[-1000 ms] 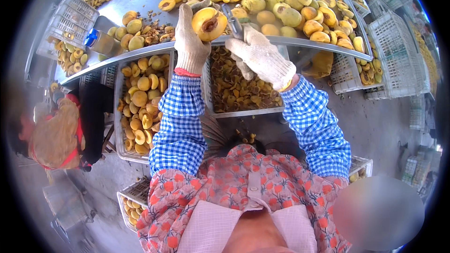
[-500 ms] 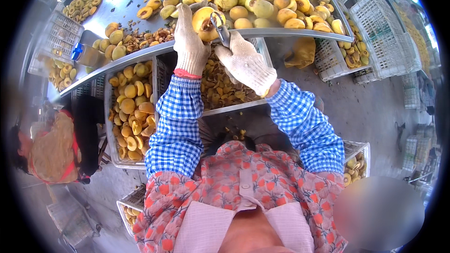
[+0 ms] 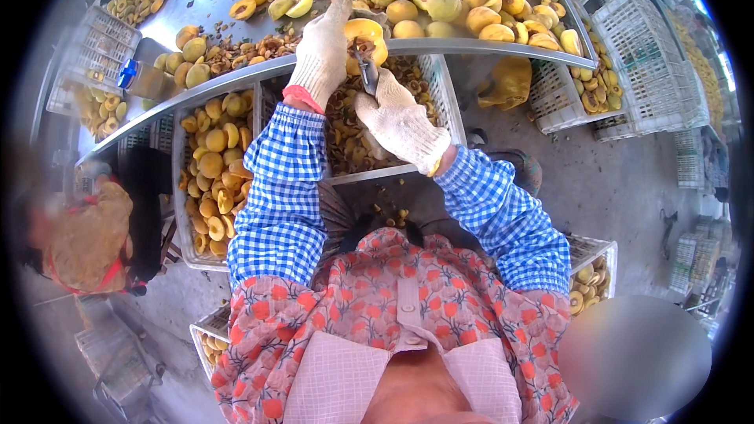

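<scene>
My left hand (image 3: 323, 51), in a white knitted glove, grips a halved yellow peach (image 3: 363, 29) just over the near edge of the metal table. A brown stone area shows in its cut face. My right hand (image 3: 404, 122), gloved likewise, is closed around a pitting tool (image 3: 367, 71) with a dark handle. Its metal tip is at the peach's brown centre; the tip's exact depth is hidden. Below both hands stands a white crate (image 3: 377, 176) holding many yellow-brown scraps. Beyond them, a pile of halved and whole peaches (image 3: 444, 4) lies on the table.
The metal table's edge (image 3: 503, 49) curves across in front of me. A crate (image 3: 182, 224) of yellow peach halves stands left of my arms. Stacked white crates (image 3: 640, 47) are at the right. Another person (image 3: 90, 239) sits at the left. A bottle (image 3: 145, 82) lies on the table.
Both hands have come slightly nearer to me with the peach, which has turned. The tool's loop, earlier plainly visible across the cut face, is now mostly hidden at the peach's centre.
</scene>
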The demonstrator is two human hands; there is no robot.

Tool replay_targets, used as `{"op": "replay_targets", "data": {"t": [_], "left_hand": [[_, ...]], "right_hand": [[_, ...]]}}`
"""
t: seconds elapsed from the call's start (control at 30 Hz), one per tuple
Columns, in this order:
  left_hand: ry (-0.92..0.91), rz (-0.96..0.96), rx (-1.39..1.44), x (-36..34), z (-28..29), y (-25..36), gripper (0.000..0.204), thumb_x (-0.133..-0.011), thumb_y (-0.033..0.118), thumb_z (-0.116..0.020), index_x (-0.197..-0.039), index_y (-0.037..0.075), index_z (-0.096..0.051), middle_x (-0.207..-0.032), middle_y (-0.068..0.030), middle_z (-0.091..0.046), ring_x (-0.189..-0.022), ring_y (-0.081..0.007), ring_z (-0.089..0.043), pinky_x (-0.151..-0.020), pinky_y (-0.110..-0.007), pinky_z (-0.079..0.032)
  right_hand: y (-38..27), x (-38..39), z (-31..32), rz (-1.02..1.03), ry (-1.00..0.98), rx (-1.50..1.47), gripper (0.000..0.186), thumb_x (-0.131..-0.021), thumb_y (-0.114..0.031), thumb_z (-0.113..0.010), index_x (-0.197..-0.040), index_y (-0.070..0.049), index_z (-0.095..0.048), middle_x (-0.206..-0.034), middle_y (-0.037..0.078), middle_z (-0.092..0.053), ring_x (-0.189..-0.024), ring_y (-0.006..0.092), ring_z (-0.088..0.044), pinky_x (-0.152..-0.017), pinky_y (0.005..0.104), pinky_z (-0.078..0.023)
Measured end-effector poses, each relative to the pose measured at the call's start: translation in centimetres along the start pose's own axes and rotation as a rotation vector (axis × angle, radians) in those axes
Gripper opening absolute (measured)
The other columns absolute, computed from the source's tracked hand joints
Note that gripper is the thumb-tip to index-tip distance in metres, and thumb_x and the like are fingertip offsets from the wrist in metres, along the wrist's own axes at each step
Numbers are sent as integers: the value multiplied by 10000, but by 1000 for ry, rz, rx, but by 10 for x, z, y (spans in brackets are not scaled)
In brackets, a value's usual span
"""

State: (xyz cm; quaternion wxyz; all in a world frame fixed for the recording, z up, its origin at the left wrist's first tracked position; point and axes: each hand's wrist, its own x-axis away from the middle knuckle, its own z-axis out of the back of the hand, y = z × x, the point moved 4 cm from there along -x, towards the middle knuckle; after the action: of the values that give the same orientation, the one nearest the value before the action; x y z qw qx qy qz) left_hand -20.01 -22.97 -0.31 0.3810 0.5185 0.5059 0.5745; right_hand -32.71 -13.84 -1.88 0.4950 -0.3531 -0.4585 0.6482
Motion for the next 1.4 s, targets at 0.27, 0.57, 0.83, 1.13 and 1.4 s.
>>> {"op": "replay_targets", "data": {"t": [0.27,0.57,0.83,1.13,1.4], "left_hand": [[-202,-421,-345,9,9,-2,648,-991,508,-477,-1381,-10,-485,-1251,-173,-609,-1088,-219,-611,-879,-314,-523],[-91,-191,-451,-2,10,-3,825,-947,658,-385,-1366,-45,-487,-1273,-274,-569,-1191,-324,-553,-1024,-383,-393],[-54,26,46,7,7,-21,737,-957,608,-457,-1348,-17,-465,-1231,-177,-577,-1103,-249,-585,-901,-373,-478],[-122,-299,-574,-6,20,-33,518,-950,262,-566,-1368,27,-370,-1165,-262,-606,-1061,-411,-623,-823,-435,-537],[-346,247,699,15,-9,-47,538,-1029,466,-415,-1139,-34,-582,-963,-160,-706,-798,-271,-699,-748,-383,-586]], "right_hand": [[-17,19,9,-485,-426,-903,197,-961,-168,-578,-831,-172,-430,-605,-84,-372,-413,24,-320,-351,213,-245],[-16,18,18,-644,-655,-1150,115,-972,-132,-574,-877,-70,-553,-617,-82,-411,-402,2,-331,-336,196,-245],[-1,16,0,-587,-699,-1475,166,-989,-158,-551,-929,-3,-558,-603,-88,-393,-370,-8,-313,-303,191,-238],[-12,16,12,-593,-674,-1148,166,-1003,-179,-541,-907,-44,-549,-605,-84,-406,-387,-1,-348,-312,194,-257],[2,23,-3,-474,-659,-1132,185,-995,-210,-561,-986,-25,-561,-578,-70,-385,-370,17,-330,-305,199,-269]]}}
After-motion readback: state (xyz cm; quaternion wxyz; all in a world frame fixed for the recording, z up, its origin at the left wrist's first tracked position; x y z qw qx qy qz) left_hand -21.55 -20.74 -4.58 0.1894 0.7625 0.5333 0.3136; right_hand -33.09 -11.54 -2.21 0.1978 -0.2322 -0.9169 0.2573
